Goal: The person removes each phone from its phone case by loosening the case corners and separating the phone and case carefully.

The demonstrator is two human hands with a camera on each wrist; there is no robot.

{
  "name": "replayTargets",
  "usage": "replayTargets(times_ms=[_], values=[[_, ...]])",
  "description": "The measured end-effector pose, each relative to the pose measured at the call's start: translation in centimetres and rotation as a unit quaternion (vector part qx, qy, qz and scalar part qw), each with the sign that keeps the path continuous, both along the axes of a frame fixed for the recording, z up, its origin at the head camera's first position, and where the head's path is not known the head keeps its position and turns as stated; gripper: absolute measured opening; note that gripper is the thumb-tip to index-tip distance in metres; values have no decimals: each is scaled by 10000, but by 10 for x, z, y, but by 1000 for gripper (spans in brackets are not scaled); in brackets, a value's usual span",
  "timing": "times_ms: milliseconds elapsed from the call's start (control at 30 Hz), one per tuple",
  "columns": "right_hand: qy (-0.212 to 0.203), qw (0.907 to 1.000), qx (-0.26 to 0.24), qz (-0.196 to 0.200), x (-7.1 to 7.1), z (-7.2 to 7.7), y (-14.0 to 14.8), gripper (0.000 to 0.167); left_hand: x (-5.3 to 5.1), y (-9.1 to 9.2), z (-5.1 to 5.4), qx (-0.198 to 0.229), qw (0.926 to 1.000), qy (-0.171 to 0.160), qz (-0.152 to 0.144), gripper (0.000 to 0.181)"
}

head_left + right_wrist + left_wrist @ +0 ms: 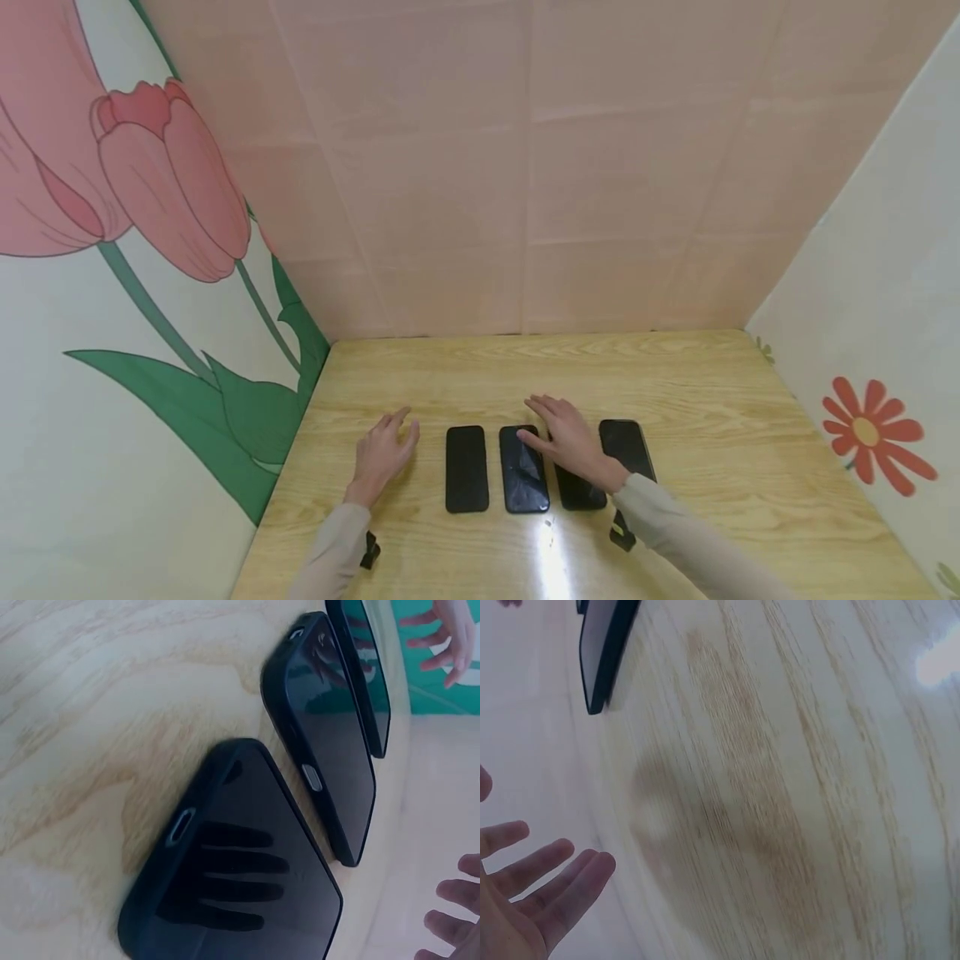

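No lettering seems readable.

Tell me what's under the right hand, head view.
The third phone from the left: its near end shows, but the right hand hides much of its far part. Its thumb overlaps the second phone.

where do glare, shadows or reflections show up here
Head view: white glare streak on the table, near the bottom edge; left wrist view: glare spot at upper right, soft shadow mid-frame; right wrist view: dark finger-shaped reflections on the nearest phone.
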State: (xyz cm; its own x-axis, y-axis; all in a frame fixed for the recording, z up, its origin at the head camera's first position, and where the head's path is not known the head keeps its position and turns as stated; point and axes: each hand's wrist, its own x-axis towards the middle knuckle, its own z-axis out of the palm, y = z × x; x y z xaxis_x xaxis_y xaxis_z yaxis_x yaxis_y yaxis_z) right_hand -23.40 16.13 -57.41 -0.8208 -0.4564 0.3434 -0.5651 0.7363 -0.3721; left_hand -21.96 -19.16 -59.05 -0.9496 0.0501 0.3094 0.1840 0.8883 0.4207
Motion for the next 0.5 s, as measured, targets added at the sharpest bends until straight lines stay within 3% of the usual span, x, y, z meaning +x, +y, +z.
replayTargets(times_ms=[500], values=[[-612, 9978, 243, 83, 3, -10, -18, 74, 4, 12, -3, -105, 9992, -366, 130, 44]])
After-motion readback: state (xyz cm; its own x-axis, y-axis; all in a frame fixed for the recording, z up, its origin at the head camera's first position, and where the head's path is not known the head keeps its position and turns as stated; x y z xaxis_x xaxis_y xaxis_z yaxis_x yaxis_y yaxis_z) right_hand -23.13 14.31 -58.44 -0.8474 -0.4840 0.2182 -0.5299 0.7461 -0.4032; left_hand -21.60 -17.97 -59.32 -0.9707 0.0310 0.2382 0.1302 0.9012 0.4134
